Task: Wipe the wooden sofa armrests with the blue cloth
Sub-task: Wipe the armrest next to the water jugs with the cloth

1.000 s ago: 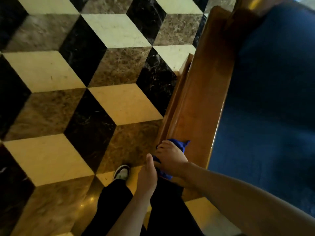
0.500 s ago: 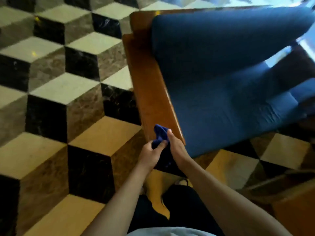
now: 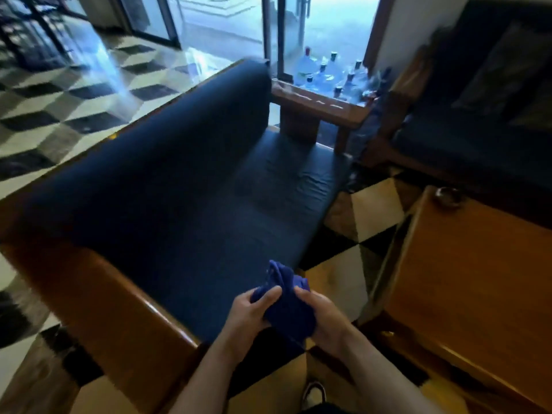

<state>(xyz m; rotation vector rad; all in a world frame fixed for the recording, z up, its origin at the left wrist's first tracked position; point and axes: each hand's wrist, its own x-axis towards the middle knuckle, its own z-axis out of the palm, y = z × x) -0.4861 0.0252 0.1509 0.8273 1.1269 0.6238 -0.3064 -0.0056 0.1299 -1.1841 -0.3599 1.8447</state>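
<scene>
While held clear of the furniture: blue cloth point(image 3: 286, 306), deep royal blue, soft, bunched into a loose wad with folds and a raised peak at its far end. Gripped from both sides, between left hand point(image 3: 249, 316) and right hand point(image 3: 324, 319); left fingers point(image 3: 268, 295) curled over its near-left edge, right fingers wrapped round its right side and underside. Bulk of the wad between the two palms, peak projecting beyond the fingertips. Positioned over the front corner of the sofa seat cushion point(image 3: 239, 222), dark blue, not resting on it so far as can be told. Near wooden armrest point(image 3: 119, 318), glossy orange-brown, just left of the hands, untouched by cloth. Far armrest point(image 3: 316, 106) well apart. Wooden table point(image 3: 466, 279) to the right. Patterned tile floor point(image 3: 337, 288) below.
</scene>
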